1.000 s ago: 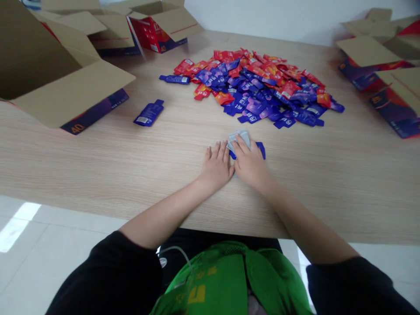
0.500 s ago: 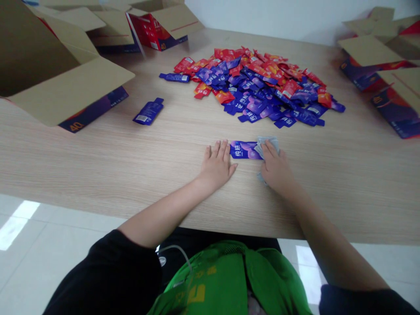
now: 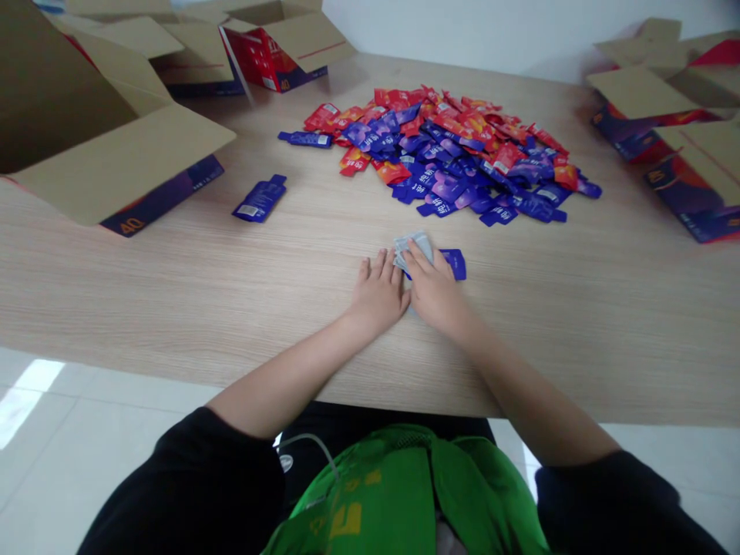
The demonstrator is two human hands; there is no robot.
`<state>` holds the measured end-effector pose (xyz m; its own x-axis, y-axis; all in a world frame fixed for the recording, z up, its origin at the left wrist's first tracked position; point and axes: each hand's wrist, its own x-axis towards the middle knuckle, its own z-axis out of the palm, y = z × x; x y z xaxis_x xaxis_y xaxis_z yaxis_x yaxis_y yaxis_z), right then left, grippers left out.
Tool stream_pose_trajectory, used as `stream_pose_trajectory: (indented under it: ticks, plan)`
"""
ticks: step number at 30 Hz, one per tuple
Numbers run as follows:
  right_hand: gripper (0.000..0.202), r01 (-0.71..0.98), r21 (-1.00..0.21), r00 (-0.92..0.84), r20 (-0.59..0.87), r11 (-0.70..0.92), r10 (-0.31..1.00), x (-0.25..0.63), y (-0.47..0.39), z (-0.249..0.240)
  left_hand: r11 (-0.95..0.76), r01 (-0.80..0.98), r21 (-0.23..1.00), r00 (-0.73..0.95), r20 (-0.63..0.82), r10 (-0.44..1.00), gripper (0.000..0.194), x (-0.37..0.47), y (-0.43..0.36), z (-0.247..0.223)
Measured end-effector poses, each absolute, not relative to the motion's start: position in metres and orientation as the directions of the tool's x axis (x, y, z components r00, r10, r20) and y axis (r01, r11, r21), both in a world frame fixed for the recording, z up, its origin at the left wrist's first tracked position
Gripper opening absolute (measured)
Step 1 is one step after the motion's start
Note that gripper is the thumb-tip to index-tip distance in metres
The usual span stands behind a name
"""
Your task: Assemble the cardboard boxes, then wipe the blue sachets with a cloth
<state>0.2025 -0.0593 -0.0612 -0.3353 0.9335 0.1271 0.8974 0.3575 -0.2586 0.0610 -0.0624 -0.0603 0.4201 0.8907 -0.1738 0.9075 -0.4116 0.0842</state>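
Note:
A flat blue-purple pouch (image 3: 456,264) lies on the table in front of me, mostly covered by my right hand. My right hand (image 3: 435,287) presses a folded grey cloth (image 3: 414,248) onto the pouch's left part, close beside my other hand. Lying flat with fingers stretched out, my left hand (image 3: 380,291) rests at the pouch's left end. Off to the left lies a single blue pouch (image 3: 260,200), showing its barcode side. Farther back, a heap of red and blue pouches (image 3: 456,154) spreads over the table.
An open carton (image 3: 167,166) stands at the left, its flap reaching over the table. Behind it are more open cartons (image 3: 306,46). Two open cartons (image 3: 699,154) stand at the right. The wooden table's front edge (image 3: 405,411) runs close to my body.
My right hand has slid the grey cloth leftward along the pouch, from its right end to beside my left hand. My left hand has stayed in place.

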Motion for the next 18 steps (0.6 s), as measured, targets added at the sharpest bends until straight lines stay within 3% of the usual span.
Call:
stream_pose_trajectory:
  ticks: [18]
  plan:
    - [0.060,0.962,-0.080,-0.253,0.111,0.262,0.961,0.286,-0.078,-0.077,-0.391,0.917,0.083,0.400,-0.174,0.900,0.073,0.063,-0.062,-0.062]
